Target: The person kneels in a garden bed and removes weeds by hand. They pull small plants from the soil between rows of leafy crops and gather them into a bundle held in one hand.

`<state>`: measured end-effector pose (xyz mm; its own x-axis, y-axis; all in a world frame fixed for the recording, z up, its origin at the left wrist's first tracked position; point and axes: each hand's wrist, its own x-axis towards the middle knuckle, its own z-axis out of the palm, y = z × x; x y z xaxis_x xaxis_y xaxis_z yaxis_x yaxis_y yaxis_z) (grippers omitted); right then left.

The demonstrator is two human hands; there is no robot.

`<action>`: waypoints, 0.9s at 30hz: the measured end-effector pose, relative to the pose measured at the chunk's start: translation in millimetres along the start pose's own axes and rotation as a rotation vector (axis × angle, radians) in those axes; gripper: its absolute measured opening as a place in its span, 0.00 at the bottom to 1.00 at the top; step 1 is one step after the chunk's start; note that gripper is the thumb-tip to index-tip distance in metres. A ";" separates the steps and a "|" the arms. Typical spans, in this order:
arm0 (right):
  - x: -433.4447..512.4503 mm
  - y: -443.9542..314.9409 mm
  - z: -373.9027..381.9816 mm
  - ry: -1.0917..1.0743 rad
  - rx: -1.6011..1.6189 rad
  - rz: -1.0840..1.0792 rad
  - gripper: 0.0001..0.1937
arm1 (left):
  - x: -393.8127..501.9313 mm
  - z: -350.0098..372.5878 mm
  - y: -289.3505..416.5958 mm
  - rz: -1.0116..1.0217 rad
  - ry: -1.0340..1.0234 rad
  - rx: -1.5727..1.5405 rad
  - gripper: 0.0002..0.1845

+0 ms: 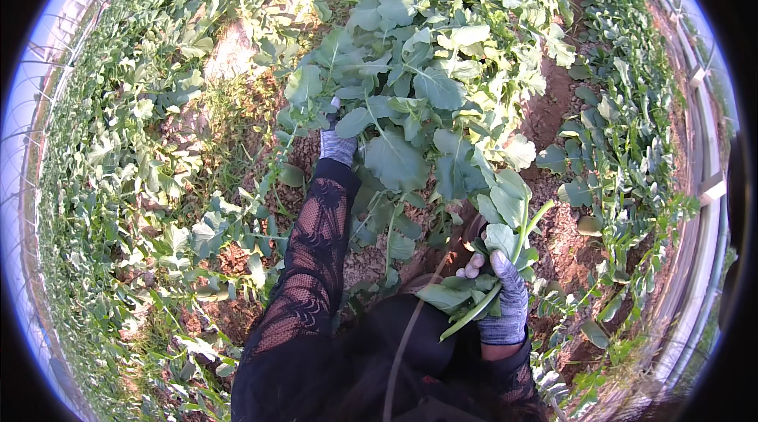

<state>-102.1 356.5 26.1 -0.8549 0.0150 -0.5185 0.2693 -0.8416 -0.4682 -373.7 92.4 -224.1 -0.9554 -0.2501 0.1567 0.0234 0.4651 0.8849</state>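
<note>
Several cut leafy stems (523, 229) are gripped in my right hand (506, 300), which wears a grey knit glove with pale fingertips. One pale stem end points down toward my lap, and another sticks up to the right. My left hand (339, 142), gloved the same way, reaches forward into a large broad-leaved green plant (394, 155). Leaves hide most of its fingers, so whether they hold a stem is not visible. The plant's wide, bluish-green leaves spread in front of me and to the right of that hand.
Rows of similar leafy plants (622, 155) stand on both sides. Reddish-brown soil (553, 99) shows between them, with grassy weeds (231, 146) at the left. A pale rail (704, 126) runs along the right edge. Thin curved hoops (35, 58) line the far left.
</note>
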 end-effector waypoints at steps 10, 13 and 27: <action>1.8 0.9 -8.0 0.000 -0.023 0.005 0.15 | 4.8 -60.6 23.2 0.045 -0.536 1.230 0.15; 1.6 1.3 -10.1 0.004 -0.038 -0.001 0.14 | 11.3 -73.1 24.7 0.156 -0.527 1.158 0.15; -0.9 -3.2 -12.4 0.007 -0.076 -0.008 0.12 | 53.9 -133.4 31.3 0.390 -0.847 1.297 0.15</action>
<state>-96.7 365.8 19.2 -0.8539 0.0258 -0.5198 0.2957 -0.7978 -0.5254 -385.2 -19.8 -129.5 -0.8417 0.3684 -0.3947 0.4620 0.8697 -0.1735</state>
